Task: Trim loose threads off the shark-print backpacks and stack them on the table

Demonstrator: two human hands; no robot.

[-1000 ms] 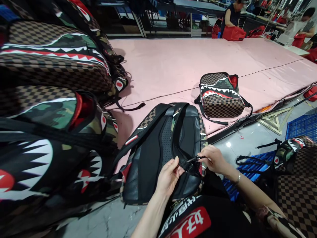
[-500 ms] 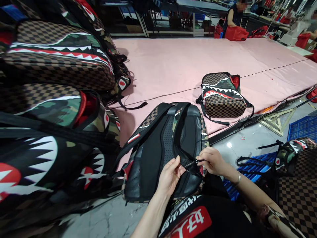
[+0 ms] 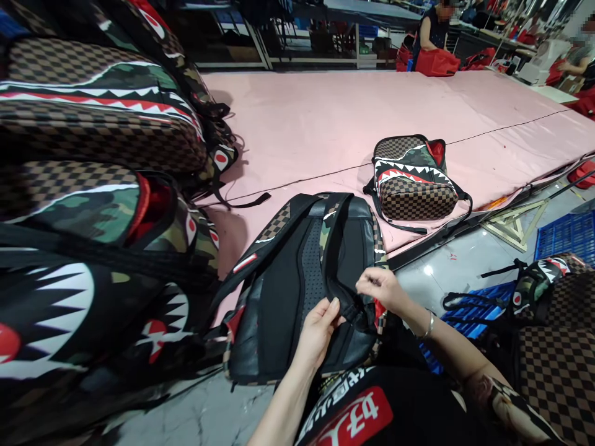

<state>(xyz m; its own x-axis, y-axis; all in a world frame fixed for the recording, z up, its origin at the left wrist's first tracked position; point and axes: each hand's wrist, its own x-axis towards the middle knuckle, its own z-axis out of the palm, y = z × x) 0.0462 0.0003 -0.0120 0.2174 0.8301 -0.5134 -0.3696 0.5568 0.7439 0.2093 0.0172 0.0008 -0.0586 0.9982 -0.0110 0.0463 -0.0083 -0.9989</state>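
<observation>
A black backpack (image 3: 283, 297) with checkered sides lies back panel up before me, at the near edge of the pink table. My left hand (image 3: 318, 331) pinches the lower part of its right shoulder strap (image 3: 335, 263), thumb on top. Just right of that, my right hand (image 3: 382, 290) is closed, thumb and fingertips together beside the strap's lower end. Whether anything thin is between those fingertips is too small to make out. The strap's buckle area is dark and partly hidden by my fingers. A bit of red lining shows by the right side.
Several shark-mouth backpacks are piled on the left (image 3: 106, 130). A smaller checkered backpack (image 3: 416, 186) rests on the pink table (image 3: 297, 124). Blue crates (image 3: 564, 235) and more bags (image 3: 558, 353) stand at the right. A person with a red bag (image 3: 437, 62) is across the table.
My right hand has moved slightly left and up along the strap, and the dark strap end it held is no longer visible in its fingers. My left hand keeps its pinch.
</observation>
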